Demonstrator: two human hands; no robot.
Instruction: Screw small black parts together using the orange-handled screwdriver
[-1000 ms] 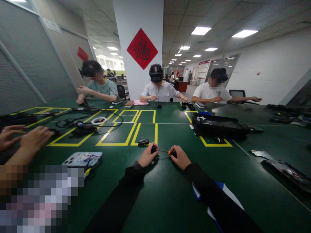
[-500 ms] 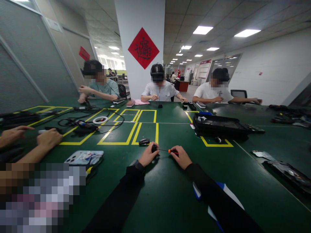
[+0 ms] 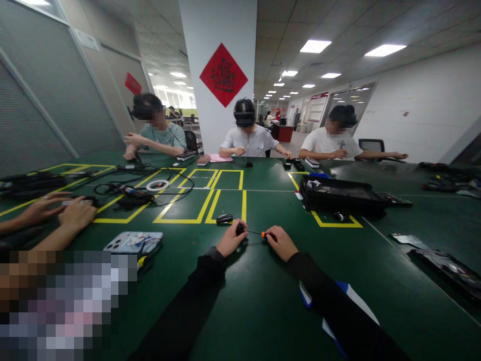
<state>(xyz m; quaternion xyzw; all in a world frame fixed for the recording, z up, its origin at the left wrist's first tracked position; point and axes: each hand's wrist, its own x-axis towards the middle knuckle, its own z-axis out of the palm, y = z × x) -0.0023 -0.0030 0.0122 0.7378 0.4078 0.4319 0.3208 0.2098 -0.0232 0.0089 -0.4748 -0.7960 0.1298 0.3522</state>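
Observation:
My right hand (image 3: 281,242) is closed round the handle of a screwdriver (image 3: 264,234), which shows an orange collar. Its thin shaft points left, and the tip reaches a small black part (image 3: 239,229) pinched in my left hand (image 3: 231,239). What that part is I cannot make out; my fingers cover some of it. Both hands are low over the green table (image 3: 259,301). Just beyond my left hand lies a black cylindrical piece (image 3: 224,218), close to a yellow tape line.
A black open case (image 3: 341,194) stands to the right. Left are a white tape roll (image 3: 157,186), tangled black cables (image 3: 130,196) and a phone (image 3: 124,241). A co-worker's hands (image 3: 77,213) rest at far left. A blue-and-white packet (image 3: 351,301) lies under my right sleeve.
My hands keep nearly the same pose, with the screwdriver still against the black part. The view shifts slightly. The co-worker's hands at left have drawn together.

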